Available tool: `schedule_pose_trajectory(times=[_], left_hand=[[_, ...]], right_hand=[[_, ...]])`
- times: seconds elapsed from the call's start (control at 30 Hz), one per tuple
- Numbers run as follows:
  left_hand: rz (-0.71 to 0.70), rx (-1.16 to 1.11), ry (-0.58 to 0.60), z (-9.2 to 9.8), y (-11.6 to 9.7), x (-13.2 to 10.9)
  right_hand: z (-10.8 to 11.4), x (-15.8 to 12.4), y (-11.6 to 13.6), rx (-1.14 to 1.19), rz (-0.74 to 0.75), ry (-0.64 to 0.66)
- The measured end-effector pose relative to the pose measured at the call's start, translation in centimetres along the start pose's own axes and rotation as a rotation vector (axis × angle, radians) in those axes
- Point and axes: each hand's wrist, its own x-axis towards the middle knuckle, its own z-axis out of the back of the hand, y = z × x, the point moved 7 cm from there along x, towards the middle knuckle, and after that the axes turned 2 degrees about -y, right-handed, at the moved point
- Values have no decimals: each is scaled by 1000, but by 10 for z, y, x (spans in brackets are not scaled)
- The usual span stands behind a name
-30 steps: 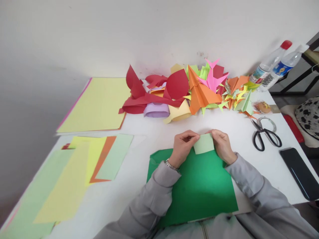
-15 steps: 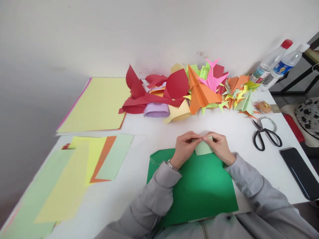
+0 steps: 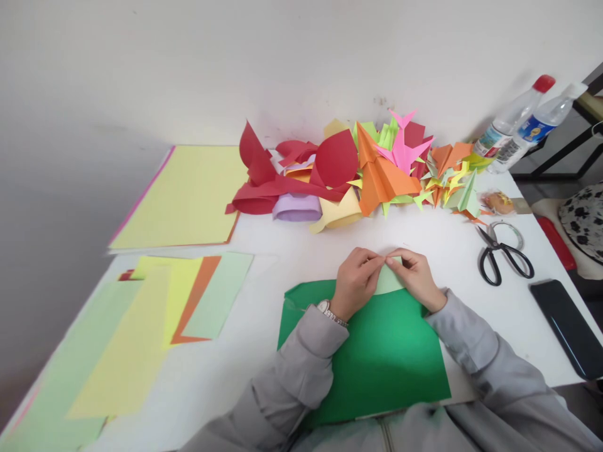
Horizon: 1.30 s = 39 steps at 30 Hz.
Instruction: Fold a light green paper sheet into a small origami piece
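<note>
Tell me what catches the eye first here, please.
The heap of bright folded paper shapes against the wall stands out most. In front of it, the left hand and right hand pinch a small pale green paper piece above a dark green paper sheet.

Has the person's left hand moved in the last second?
Yes. The left hand has slid right along the dark green sheet's top edge, toward the right hand, covering more of the pale green paper.
</note>
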Motion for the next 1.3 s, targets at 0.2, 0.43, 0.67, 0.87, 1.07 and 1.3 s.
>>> schedule_pose_trajectory(times=[0.2,0.43,0.67,0.87,1.07,1.3], left_hand=[[8,-6,9,0,2,-1],[166,-141,5,0,9,1],[690,-626,8,-12,36,-10],[843,-814,-5,-14,40,-10],[841,-842,23,-13,39,-9],[779,-736,20,-11,35,-6]], right_hand=[[-1,1,-1,-7,8,9],[-1,1,5,-12,26,31],[-3,0,5,55,-31,54],[-4,0,4,148,-115,52],[-5,1,4,145,-122,75],[-4,1,7,99,-43,80]])
